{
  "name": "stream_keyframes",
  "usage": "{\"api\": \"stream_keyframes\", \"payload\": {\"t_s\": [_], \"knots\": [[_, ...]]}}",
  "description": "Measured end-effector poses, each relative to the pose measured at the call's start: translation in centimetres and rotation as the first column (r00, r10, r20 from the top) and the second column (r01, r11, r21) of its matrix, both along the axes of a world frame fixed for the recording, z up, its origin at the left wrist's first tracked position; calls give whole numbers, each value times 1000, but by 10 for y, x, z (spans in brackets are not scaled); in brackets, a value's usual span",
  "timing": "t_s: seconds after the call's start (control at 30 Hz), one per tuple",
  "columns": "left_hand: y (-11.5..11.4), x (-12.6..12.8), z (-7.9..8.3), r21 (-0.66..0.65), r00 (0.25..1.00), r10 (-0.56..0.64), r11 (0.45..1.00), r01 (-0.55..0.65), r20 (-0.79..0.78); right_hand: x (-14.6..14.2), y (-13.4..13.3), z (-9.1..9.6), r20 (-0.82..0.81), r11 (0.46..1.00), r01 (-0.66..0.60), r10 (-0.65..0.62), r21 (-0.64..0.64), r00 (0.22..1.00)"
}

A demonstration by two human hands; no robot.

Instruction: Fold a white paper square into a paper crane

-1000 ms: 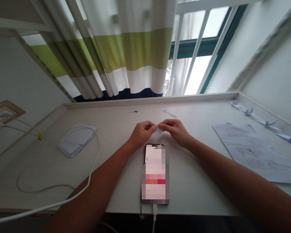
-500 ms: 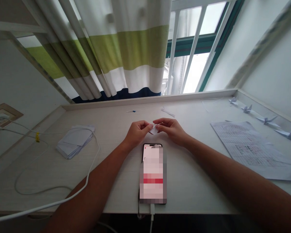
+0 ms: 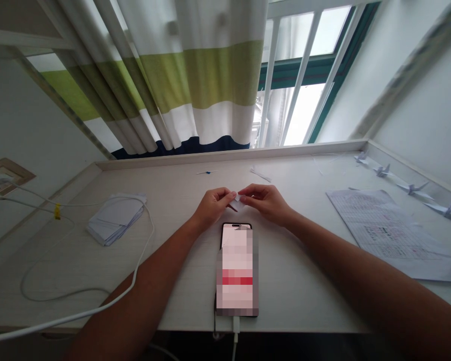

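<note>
A small piece of folded white paper is pinched between both hands, above the middle of the desk. My left hand is closed on its left side, thumb on top. My right hand pinches its right side between thumb and fingers. Part of the paper is hidden by my fingers, so its full shape does not show. Just below the hands a phone lies screen up, its display partly blurred out and a white cable plugged into its lower end.
A stack of white paper sheets lies at left, beside a looping white cable. Written sheets lie at right. Several folded paper cranes line the right edge. A paper strip and a small blue-and-white item lie behind my hands.
The fingers of both hands have shifted slightly on the folded paper, and my right fingertips sit a little lower on it. The phone and the sheets have stayed put.
</note>
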State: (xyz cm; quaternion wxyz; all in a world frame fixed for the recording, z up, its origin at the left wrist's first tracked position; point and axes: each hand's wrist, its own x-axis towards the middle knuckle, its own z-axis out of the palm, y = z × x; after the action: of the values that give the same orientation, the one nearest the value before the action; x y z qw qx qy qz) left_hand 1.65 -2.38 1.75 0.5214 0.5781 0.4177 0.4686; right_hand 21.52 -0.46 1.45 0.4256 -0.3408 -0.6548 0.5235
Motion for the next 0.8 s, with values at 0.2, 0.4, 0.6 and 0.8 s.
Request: {"api": "stream_keyframes", "payload": {"t_s": [0.2, 0.4, 0.6, 0.8], "knots": [[2, -1, -7, -71, 996, -52, 996, 56, 68, 1, 1, 1, 48, 996, 82, -83, 20, 995], [3, 1, -17, -107, 991, -78, 990, 90, 105, 1, 2, -1, 74, 993, 121, -122, 16, 990], [2, 3, -14, -126, 999, 6, 992, 0, 45, 0, 4, -8, 241, 946, 242, -292, 216, 926], [3, 1, -14, -112, 995, 99, 988, -102, -25, 9, 1, 3, 446, 620, -170, -321, 766, 835]]}}
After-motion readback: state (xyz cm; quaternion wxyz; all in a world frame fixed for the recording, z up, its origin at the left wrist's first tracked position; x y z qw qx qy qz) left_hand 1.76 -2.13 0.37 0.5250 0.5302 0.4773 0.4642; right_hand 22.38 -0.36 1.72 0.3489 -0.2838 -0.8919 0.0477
